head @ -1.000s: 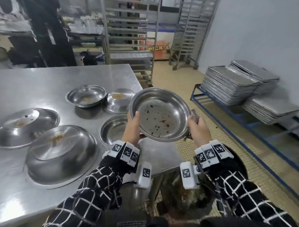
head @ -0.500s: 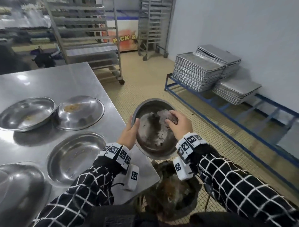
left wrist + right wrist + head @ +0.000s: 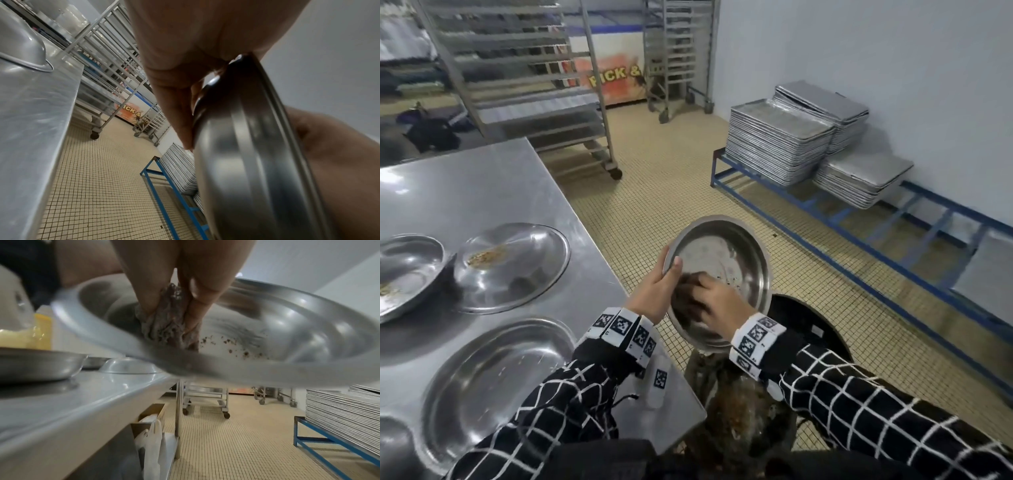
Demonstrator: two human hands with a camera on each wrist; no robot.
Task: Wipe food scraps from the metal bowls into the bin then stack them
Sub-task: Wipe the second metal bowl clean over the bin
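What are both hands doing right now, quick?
Left hand: closed on the rim of the metal bowl, tilting it over the bin.
Right hand: closed on a crumpled cloth, pressed inside the bowl.

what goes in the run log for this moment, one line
step: wiping | left hand: grips metal bowl rim, tilted above bin | right hand: rubs cloth inside | scraps: remain

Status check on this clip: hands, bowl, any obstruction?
Left hand grips bowl rim, tilted over bin. Right hand pinches rag, wiping inside. Specks remain. Nothing in the way.
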